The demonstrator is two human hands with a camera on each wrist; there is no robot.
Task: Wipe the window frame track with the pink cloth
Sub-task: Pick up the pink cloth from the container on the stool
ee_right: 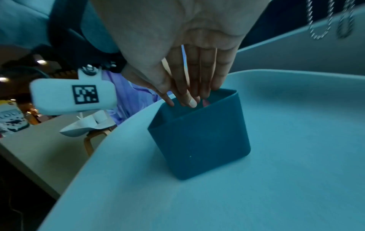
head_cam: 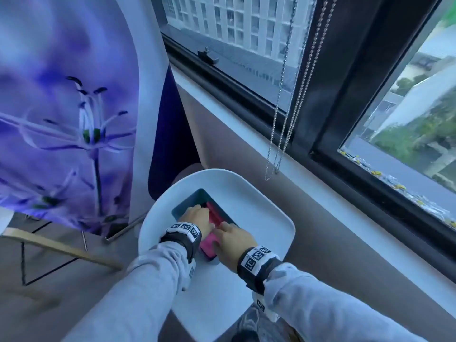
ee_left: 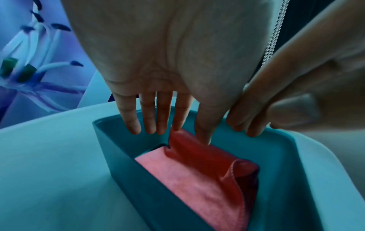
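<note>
1. Track [head_cam: 385,183] is sitting unwiped at two o'clock — all wiping remains.
2. Stool [head_cam: 261,201] is carrying the bin [ee_left: 122,164].
3. Cloth [ee_left: 197,176] is lying inside the bin.
4. Left hand [head_cam: 197,215] — thumb and forefinger pinching a cloth fold.
5. Right hand [head_cam: 234,236] — fingers together, straight, reaching into the bin.

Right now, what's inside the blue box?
A folded pink cloth lies inside the teal box, with the left hand pinching its darker top fold. Whatever is beneath the cloth is hidden.
</note>
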